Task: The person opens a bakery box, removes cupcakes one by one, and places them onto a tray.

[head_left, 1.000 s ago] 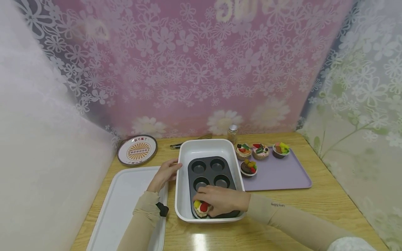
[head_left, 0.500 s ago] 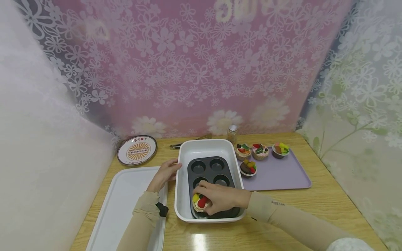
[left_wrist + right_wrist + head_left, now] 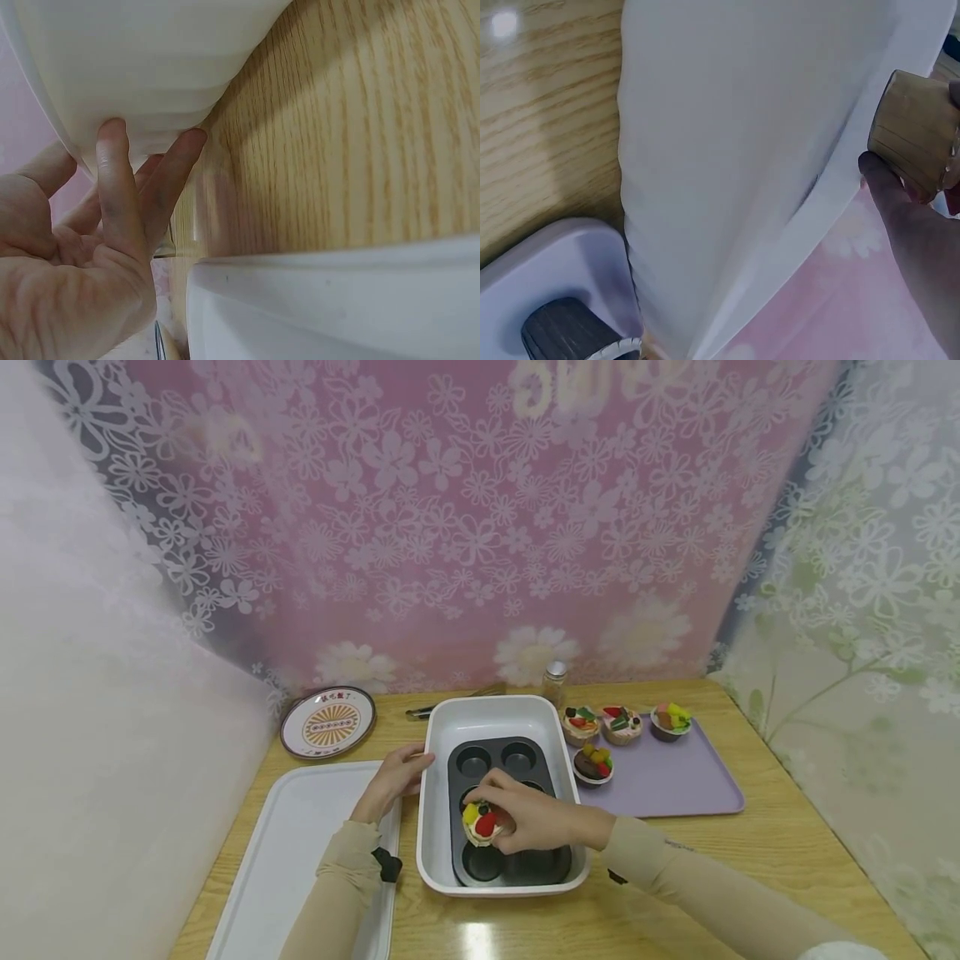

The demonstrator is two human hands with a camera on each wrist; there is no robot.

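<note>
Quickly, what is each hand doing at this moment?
Left hand: open, fingers resting against the white dish.
Right hand: holding a cupcake.

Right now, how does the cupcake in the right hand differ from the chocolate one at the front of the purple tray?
The held cupcake has a pale, tan base; the chocolate cupcake is dark brown. The held one is gripped by the right hand above the muffin pan; the chocolate one sits free on the purple tray. Both carry red and yellow toppings.
</note>
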